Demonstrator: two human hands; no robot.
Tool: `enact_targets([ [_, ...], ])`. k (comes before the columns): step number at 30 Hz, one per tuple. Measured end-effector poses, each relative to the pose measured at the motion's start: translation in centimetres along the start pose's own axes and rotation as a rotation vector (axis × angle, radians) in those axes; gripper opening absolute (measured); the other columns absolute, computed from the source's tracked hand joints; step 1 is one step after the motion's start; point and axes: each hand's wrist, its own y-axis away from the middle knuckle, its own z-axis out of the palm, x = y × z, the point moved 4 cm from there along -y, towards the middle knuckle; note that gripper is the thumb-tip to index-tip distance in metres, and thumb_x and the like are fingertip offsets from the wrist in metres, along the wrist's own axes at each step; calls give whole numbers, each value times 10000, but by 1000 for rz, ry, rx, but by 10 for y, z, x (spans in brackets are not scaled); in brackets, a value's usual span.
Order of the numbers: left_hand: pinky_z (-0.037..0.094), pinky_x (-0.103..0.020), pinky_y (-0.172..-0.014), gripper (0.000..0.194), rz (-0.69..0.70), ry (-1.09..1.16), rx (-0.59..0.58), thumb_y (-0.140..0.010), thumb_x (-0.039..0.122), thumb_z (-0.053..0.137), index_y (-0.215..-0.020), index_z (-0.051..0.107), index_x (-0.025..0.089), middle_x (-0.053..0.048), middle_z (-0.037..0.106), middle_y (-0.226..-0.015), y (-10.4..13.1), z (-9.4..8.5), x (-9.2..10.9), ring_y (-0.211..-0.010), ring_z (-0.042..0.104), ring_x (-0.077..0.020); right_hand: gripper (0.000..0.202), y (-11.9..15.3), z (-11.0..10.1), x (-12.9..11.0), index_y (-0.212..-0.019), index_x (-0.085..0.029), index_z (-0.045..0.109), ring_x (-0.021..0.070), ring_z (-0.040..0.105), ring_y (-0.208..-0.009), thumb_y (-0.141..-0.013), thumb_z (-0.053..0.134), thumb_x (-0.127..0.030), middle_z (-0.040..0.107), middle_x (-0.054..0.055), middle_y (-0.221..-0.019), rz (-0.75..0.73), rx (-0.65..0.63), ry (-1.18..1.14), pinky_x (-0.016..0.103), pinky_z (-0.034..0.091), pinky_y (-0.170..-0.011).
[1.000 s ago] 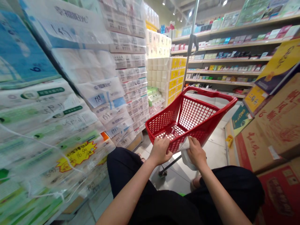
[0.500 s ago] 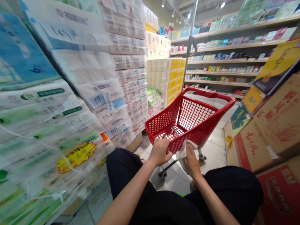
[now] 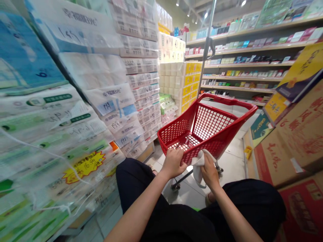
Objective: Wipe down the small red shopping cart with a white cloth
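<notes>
A red plastic shopping cart (image 3: 202, 131) with a mesh basket stands on the tiles in front of my knees, its handle (image 3: 224, 100) on the far side. My left hand (image 3: 173, 163) is closed over the near rim of the basket, fingers hooked inside. A white cloth (image 3: 200, 168) is bunched in my right hand (image 3: 210, 171), pressed against the near right side of the basket. Part of the cloth hangs below the hand. The palm side of both hands is hidden.
Stacked tissue packs (image 3: 101, 97) rise close on my left, a loose white cord across them. Cardboard cartons (image 3: 290, 144) stand close on the right. Beyond the cart are a glass door's handle (image 3: 210, 48) and product shelves (image 3: 242, 64).
My right hand has shifted slightly along the basket side with the cloth, which now bunches and hangs differently. My left hand stays on the rim. The view has swung slightly.
</notes>
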Motion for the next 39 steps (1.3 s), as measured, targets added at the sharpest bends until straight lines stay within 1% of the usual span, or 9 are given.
enact_targets([
  [5, 359, -378, -868, 226, -1, 10, -10, -707, 213, 536, -931, 507, 209, -52, 593, -905, 0, -2, 0, -888, 539, -237, 488, 12, -7, 1, -1395, -269, 461, 215, 432, -1315, -911, 400, -259, 484, 59, -1407, 49, 83, -99, 404, 381, -1088],
  [9, 356, -382, -865, 220, 4, 13, -10, -709, 211, 530, -929, 506, 208, -55, 594, -899, 0, -2, 1, -879, 538, -239, 502, 2, -17, 8, -1421, -246, 431, 224, 412, -1331, -924, 370, -276, 502, 75, -1389, 75, 193, -112, 442, 356, -1106],
  [11, 354, -386, -867, 244, 7, 15, -9, -706, 207, 530, -949, 511, 208, -57, 596, -901, 0, -2, 1, -882, 538, -243, 492, -9, -18, 10, -1414, -241, 444, 229, 393, -1344, -929, 371, -290, 475, 77, -1414, 68, 160, -76, 445, 349, -1114],
  [14, 355, -387, -871, 247, 8, 13, -8, -701, 205, 533, -947, 512, 208, -56, 595, -901, -1, -1, 1, -883, 539, -242, 467, -23, -16, 16, -1386, -269, 478, 237, 417, -1321, -927, 399, -310, 443, 66, -1438, 96, 50, 28, 424, 400, -1075],
  [18, 359, -387, -871, 229, -3, 10, -7, -705, 219, 537, -933, 510, 209, -53, 594, -896, -1, -1, -1, -880, 539, -241, 502, -28, -12, 25, -1415, -269, 447, 256, 418, -1322, -919, 431, -348, 451, 80, -1425, 124, -14, 116, 422, 400, -1071],
  [22, 358, -387, -866, 232, -5, 11, -1, -706, 224, 536, -936, 514, 207, -59, 596, -902, -1, -1, -1, -885, 538, -244, 533, -18, -9, 26, -1453, -248, 392, 250, 400, -1341, -927, 392, -333, 438, 86, -1440, 121, -30, 80, 420, 403, -1071],
  [29, 359, -378, -868, 206, -9, 4, 0, -707, 232, 534, -909, 501, 206, -56, 592, -899, 0, -1, 0, -882, 536, -239, 592, 10, 0, 11, -1510, -273, 288, 205, 365, -1373, -922, 352, -263, 370, 48, -1507, 83, 32, 11, 393, 381, -1101],
  [32, 360, -375, -868, 204, -3, 2, -6, -707, 229, 533, -907, 498, 207, -54, 593, -898, 0, -3, 0, -879, 537, -236, 625, 10, 3, 13, -1521, -289, 256, 195, 343, -1389, -906, 352, -228, 328, 26, -1536, 76, 16, 35, 381, 382, -1101],
  [39, 356, -379, -868, 195, -13, 14, -11, -710, 223, 531, -900, 486, 212, -52, 594, -887, -1, -3, -1, -866, 538, -240, 566, -16, 0, 34, -1450, -256, 400, 251, 450, -1305, -885, 392, -229, 477, 74, -1424, 100, -92, 169, 423, 427, -1049],
])
